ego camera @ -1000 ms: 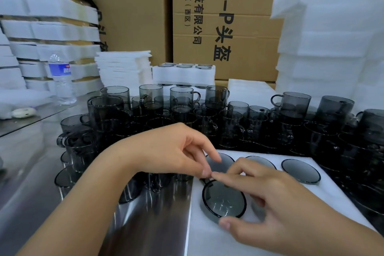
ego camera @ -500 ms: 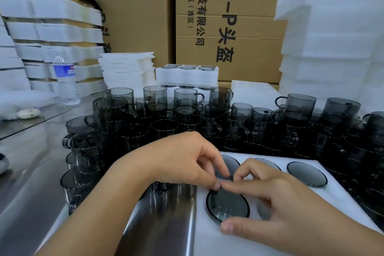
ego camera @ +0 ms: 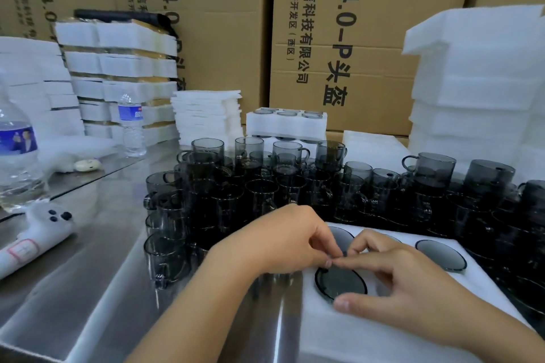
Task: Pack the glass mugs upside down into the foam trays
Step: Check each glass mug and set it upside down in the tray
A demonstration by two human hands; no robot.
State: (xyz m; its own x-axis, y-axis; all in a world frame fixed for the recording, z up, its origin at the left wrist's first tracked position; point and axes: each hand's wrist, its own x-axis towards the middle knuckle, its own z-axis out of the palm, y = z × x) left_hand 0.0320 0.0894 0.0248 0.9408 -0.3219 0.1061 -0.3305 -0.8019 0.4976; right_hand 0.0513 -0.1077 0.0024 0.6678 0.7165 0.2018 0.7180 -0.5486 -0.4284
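A white foam tray (ego camera: 354, 333) lies at the lower right with smoky glass mugs sunk upside down in its holes. Over the nearest mug (ego camera: 340, 281), my left hand (ego camera: 283, 242) has its fingers curled and pinches at the far rim of the base. My right hand (ego camera: 413, 280) spans the same base, forefinger at the far rim meeting my left fingertips, thumb at the near rim. Another upturned mug (ego camera: 441, 255) sits to the right and one (ego camera: 342, 237) behind, partly hidden by my fingers. Several loose upright mugs (ego camera: 265, 186) crowd the table behind the tray.
Two water bottles (ego camera: 132, 124) (ego camera: 14, 150) and a white handheld device (ego camera: 38, 230) stand on the steel table (ego camera: 88, 274) at left. Foam stacks rise at left (ego camera: 118, 68) and right (ego camera: 477, 82). A filled foam tray (ego camera: 286, 124) sits before cardboard boxes (ego camera: 339, 23).
My left fingertips and right forefinger have drawn together at the far rim of the nearest mug. Both hands stay over that mug; the view has shifted a little.
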